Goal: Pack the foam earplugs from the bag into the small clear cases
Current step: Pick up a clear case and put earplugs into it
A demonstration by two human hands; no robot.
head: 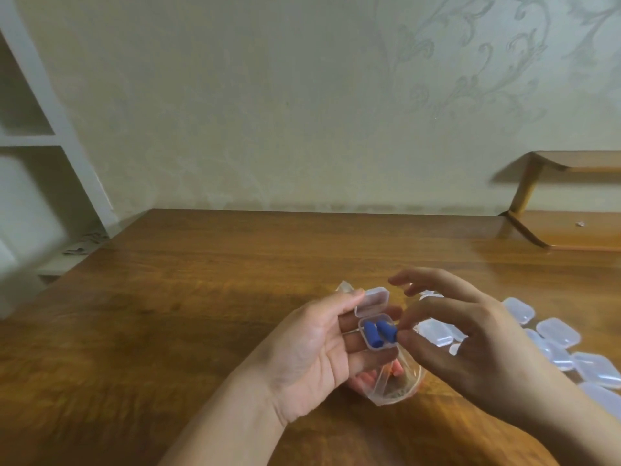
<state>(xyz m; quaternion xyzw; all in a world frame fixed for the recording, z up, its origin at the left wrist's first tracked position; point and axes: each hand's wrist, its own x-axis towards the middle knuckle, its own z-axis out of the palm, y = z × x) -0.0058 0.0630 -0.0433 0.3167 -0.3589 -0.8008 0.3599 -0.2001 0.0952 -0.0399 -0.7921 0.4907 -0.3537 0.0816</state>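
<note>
My left hand (312, 351) holds a small clear case (376, 326) with its lid (372, 300) flipped up. Two blue foam earplugs (378, 333) lie side by side in the case. My right hand (470, 341) has its thumb and forefinger tips at the case's right edge, touching the end of the right earplug; its other fingers are spread above. The clear plastic bag (396, 381) lies on the table under both hands, with orange earplugs showing inside.
Several empty clear cases (557, 334) are scattered on the wooden table (184, 297) to the right. A low wooden shelf (568, 227) stands at the back right, and a white shelving unit (40, 139) at the left by the wall.
</note>
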